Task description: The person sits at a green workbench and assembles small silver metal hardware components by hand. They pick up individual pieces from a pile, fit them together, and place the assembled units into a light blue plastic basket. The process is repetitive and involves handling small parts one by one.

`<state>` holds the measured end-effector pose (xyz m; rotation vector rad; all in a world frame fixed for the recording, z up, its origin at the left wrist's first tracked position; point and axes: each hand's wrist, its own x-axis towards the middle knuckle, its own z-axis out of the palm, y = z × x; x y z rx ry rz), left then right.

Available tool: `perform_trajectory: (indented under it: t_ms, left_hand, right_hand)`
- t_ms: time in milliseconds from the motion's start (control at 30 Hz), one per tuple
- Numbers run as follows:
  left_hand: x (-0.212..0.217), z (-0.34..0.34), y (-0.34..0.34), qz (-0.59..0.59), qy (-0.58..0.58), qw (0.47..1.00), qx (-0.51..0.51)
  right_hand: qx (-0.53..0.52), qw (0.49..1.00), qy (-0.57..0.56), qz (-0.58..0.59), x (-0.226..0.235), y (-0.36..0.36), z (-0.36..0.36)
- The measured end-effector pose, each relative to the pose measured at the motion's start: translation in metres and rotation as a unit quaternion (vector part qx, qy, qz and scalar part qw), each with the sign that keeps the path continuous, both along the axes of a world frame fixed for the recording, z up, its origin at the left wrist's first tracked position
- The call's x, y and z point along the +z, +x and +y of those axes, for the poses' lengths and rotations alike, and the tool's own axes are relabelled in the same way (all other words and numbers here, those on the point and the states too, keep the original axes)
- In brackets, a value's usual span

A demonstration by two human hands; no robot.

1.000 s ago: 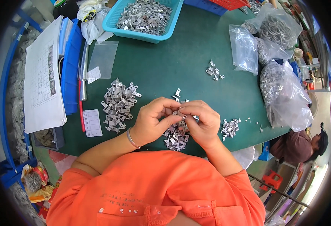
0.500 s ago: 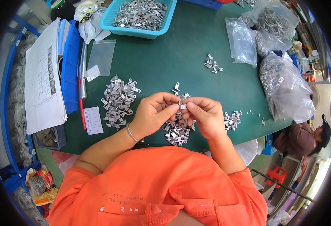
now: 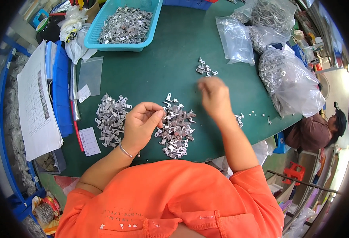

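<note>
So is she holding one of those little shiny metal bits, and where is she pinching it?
The left hand pinches a small metal piece by its edge between thumb and fingertips. Whether the blurred right hand holds anything cannot be told.

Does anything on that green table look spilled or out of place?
Nothing looks damaged. The small metal parts lie in loose heaps: one by the left hand, one pile further left, a small cluster beyond the blurred right hand. A few tiny bits lie scattered near the table's right edge, apart from any heap.
</note>
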<state>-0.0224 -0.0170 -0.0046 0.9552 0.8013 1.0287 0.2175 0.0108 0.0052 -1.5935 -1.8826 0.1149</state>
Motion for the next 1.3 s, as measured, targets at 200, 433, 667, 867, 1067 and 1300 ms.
perform_trajectory:
  t_ms: [200,433,667,867,1067,1300]
  left_hand:
    - [0.001,0.001,0.001,0.017,0.007,1.0,-0.011]
    - [0.003,0.001,0.001,-0.006,-0.007,1.0,-0.027]
    - [0.007,0.0,0.0,-0.031,-0.02,0.997,-0.069]
    - [0.004,0.0,0.002,-0.054,-0.024,0.997,-0.046]
    - [0.006,0.004,-0.004,0.053,0.132,0.99,-0.007]
    - [0.019,0.024,-0.028,0.184,0.115,0.97,0.107]
  right_hand:
    - [-0.074,0.996,-0.054,-0.012,-0.011,0.031,0.022]
    - [0.053,0.604,-0.369,0.705,0.014,-0.009,-0.015]
    - [0.099,0.614,-0.368,0.691,0.021,-0.032,-0.031]
    - [0.202,0.958,-0.048,0.199,0.027,-0.055,-0.045]
    - [0.21,0.964,-0.024,0.163,0.025,-0.046,-0.029]
    - [0.016,0.992,-0.099,0.072,0.009,0.011,0.028]
